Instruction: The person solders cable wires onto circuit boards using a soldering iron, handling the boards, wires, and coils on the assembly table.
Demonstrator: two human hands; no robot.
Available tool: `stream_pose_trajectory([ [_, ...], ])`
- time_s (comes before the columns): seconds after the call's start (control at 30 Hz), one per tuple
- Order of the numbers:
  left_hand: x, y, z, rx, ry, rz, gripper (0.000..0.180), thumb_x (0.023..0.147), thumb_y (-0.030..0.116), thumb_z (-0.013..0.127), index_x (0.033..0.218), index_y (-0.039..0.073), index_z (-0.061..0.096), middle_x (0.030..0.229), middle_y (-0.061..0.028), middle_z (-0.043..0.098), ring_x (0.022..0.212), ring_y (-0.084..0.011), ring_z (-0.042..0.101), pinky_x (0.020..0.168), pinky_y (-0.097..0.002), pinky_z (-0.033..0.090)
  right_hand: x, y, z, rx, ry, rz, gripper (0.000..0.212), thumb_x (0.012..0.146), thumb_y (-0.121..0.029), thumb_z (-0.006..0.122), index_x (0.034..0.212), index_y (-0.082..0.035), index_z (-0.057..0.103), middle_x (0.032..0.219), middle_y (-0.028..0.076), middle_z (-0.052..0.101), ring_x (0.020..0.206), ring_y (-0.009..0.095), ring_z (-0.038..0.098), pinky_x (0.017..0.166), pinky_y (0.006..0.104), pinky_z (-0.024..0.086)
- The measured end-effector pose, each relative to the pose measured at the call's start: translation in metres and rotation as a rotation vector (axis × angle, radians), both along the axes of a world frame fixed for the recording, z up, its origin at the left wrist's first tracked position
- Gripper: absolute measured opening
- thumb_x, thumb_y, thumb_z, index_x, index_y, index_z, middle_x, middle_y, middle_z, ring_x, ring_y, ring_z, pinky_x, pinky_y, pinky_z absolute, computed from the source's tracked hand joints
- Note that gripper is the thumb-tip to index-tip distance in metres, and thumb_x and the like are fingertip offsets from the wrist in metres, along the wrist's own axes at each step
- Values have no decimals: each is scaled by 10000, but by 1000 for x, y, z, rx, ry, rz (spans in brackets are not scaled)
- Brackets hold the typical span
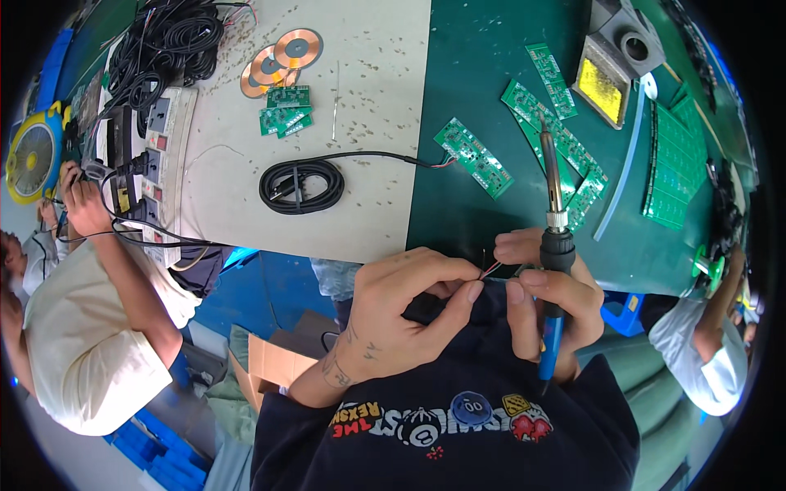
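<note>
Just off the table's near edge, my left hand [401,315] pinches thin red and pale wires [490,268] between thumb and forefinger. Black cable shows beneath that hand. My right hand [577,299] grips a soldering iron [557,254] with a blue-and-black handle, its metal tip pointing away from me over the boards. Thumb and forefinger of the right hand are close to the wire ends; whether they touch them I cannot tell. Ahead lies a green circuit board [473,158], with the lead of a coiled black cable [329,196] running to its left end.
Several circuit boards [565,139] lie beneath the iron's tip. Behind them stands an iron holder [626,41] with a yellow sponge [599,92]. Board panels [675,176] lie right; copper coils [313,51], small boards [288,98] and a power strip [164,164] left. People work on both sides.
</note>
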State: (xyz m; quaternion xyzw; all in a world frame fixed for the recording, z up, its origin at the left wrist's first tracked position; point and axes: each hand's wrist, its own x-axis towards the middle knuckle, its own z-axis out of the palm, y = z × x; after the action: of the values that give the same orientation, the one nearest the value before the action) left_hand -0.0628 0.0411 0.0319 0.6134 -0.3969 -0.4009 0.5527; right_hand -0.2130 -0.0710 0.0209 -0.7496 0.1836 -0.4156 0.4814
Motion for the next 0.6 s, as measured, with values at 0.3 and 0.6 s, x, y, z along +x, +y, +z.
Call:
stream_pose_trajectory([
  [0.3, -5, 0, 3, 61, 133, 101, 139, 853, -92, 742, 982, -42, 726, 872, -87, 747, 638, -113, 644, 585, -201, 536, -6, 3, 7, -190, 122, -10, 313, 751, 101, 745, 1012, -65, 695, 949, 136, 737, 848, 303, 699, 743, 388, 575],
  [0.6, -7, 0, 6, 43, 444, 207, 87, 884, -96, 710, 961, -56, 703, 800, -69, 710, 645, -101, 630, 620, -182, 518, -1, 11, 0, 11, 113, -35, 373, 748, 124, 773, 1039, -65, 635, 911, 137, 720, 805, 268, 676, 701, 348, 549],
])
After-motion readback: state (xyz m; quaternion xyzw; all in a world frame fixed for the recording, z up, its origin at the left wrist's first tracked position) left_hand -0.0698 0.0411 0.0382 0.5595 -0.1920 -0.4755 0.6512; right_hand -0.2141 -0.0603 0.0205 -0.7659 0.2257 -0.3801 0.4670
